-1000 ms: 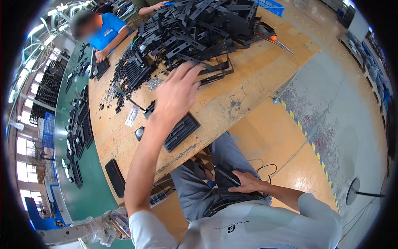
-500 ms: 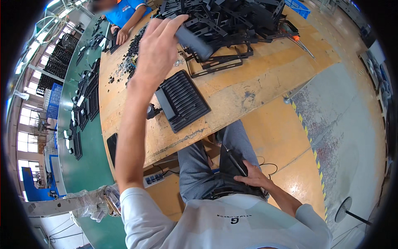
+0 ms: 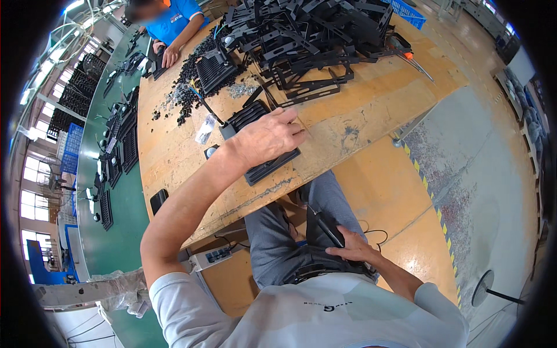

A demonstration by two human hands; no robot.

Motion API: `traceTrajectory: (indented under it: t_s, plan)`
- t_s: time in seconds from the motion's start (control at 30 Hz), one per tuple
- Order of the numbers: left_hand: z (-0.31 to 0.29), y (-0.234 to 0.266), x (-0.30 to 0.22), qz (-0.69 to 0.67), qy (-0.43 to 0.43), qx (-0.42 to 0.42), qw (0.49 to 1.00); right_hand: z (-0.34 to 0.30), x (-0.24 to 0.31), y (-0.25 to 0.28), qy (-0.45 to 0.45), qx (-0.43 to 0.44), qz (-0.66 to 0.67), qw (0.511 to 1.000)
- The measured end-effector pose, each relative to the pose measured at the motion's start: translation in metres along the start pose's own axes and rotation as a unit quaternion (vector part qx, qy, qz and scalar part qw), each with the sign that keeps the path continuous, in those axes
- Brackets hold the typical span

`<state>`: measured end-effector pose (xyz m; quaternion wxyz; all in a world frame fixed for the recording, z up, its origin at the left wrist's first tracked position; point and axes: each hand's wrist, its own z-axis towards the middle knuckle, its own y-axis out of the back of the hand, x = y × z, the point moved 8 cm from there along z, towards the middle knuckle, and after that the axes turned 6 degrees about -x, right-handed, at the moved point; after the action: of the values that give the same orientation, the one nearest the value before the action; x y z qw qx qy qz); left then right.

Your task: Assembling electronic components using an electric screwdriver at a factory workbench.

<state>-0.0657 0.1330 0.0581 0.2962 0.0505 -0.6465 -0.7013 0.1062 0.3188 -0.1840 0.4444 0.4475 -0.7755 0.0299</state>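
A black finned floodlight housing [image 3: 264,172] lies on the wooden table near its front edge, with a cable [image 3: 204,103] and a small sensor head [image 3: 210,152] at its left side. My left hand [image 3: 270,138] reaches across it, fingers curled together near its right edge. Whatever sits between those fingertips, if anything, is too small to make out. The hand and forearm cover much of the housing. Down at my lap, my right hand [image 3: 353,246] grips a black electric screwdriver [image 3: 329,228], its tip pointing toward the table.
Black metal brackets [image 3: 313,40] form a large pile at the back. Left of it lie another finned floodlight [image 3: 216,71] and small black parts [image 3: 187,98]. An orange-handled screwdriver [image 3: 415,62] rests at right, a phone [image 3: 158,200] at left. A co-worker [image 3: 174,29] handles parts across the table.
My left hand has come down from beside the bracket pile to the near housing. The blurred dark object it held is gone from it. My right hand stays at my lap.
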Motion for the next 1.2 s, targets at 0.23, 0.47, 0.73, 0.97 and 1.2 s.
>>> traceTrajectory:
  t_s: [0.23,0.47,0.73,0.97,1.2]
  plan:
    - [-0.029,-0.014,-0.005,-0.120,0.111,-0.012,0.987,0.003,-0.006,-0.004,-0.001,-0.012,0.002,1.000]
    - [-0.049,-0.019,-0.022,-0.203,0.237,-0.076,0.947,0.008,0.004,-0.007,0.006,0.014,0.010,1.000]
    - [-0.058,-0.018,-0.059,-0.062,0.286,-0.023,0.956,0.007,0.004,-0.007,-0.011,0.002,-0.001,1.000]
    - [-0.089,0.081,-0.030,-0.140,0.260,-0.300,0.907,0.006,-0.005,-0.006,-0.005,-0.022,0.006,1.000]
    - [-0.323,-0.030,0.131,-0.168,0.665,-0.352,0.636,0.020,-0.013,-0.014,0.004,-0.006,0.049,0.999]
